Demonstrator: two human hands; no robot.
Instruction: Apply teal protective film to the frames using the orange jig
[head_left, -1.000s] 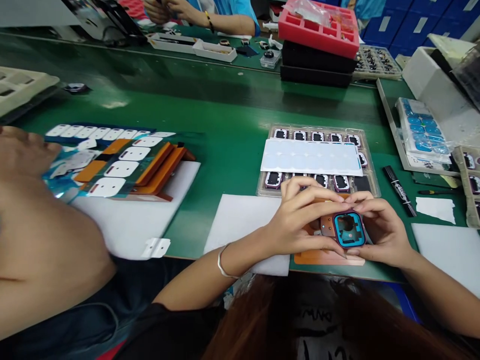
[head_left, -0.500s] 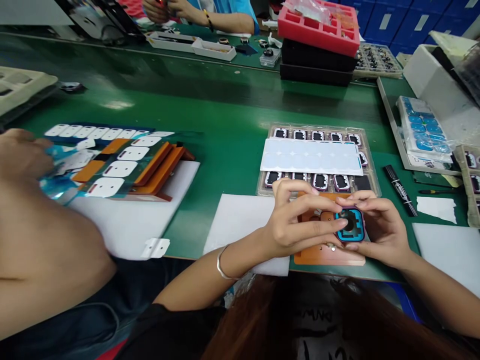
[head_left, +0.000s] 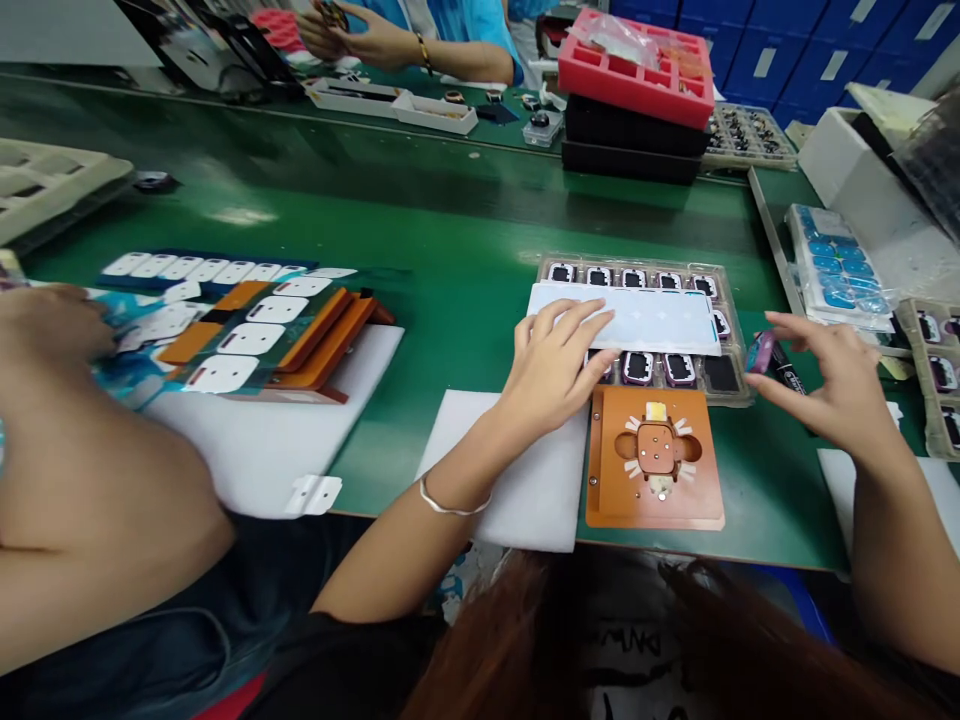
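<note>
My left hand [head_left: 551,365] lies with fingers spread on a white sheet of pale square stickers [head_left: 664,320]. Beneath that sheet is a clear plastic tray [head_left: 722,374] holding several dark watch cases with white inner frames. To the right of the tray, my right hand [head_left: 836,385] pinches a purple-edged watch case [head_left: 760,352] between thumb and fingers; it is tilted edge-on, so its face is mostly hidden. In front of the tray lies an orange fixture plate [head_left: 622,500], its rounded square centre showing small metal dots and no case on it.
A black marker [head_left: 789,375] lies behind the held case. White foam pads [head_left: 525,500] flank the orange plate. At left, a co-worker's arm [head_left: 97,460] reaches near stacked orange fixtures [head_left: 322,355]. A red tray [head_left: 637,70] tops black boxes at the back; another person's hands work beyond.
My hands have parted. The left let go of the watch case and moved up-left onto the sticker sheet; the right carried the case up and right, uncovering the orange plate. The view shifted slightly.
</note>
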